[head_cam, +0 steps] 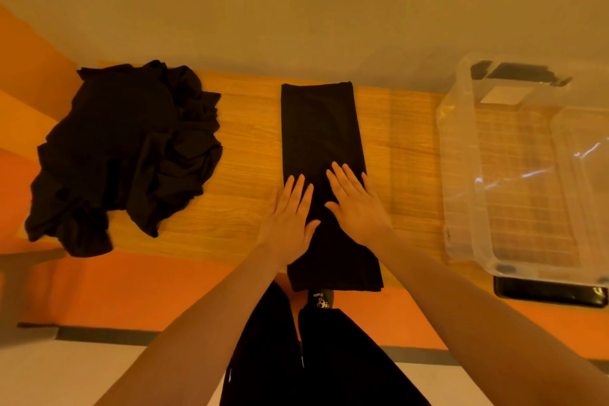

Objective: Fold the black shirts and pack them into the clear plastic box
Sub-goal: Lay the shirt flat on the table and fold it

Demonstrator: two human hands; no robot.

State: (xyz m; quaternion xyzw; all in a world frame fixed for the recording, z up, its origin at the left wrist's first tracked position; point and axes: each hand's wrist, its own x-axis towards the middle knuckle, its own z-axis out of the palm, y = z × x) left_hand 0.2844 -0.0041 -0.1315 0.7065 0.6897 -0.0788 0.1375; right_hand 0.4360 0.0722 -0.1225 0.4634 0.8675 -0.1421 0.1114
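Right now I have both hands flat, fingers spread, on the folded black shirt [321, 142] at frame centre: left hand [291, 217] on its left edge, right hand [357, 204] nearer its right. Its near end overhangs the worktop [250, 155], so a loose cross-fold could slide off. The unfolded pile [128, 155] sits left, the clear plastic box [461, 175] right.

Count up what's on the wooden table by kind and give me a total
Shirt folded into a long strip, under both flat hands: 1
Heap of unfolded black shirts; cannot tell how many are in it: 1
Clear plastic box, no shirts inside: 1
Hands, left hand and right hand: 2
Total: 5
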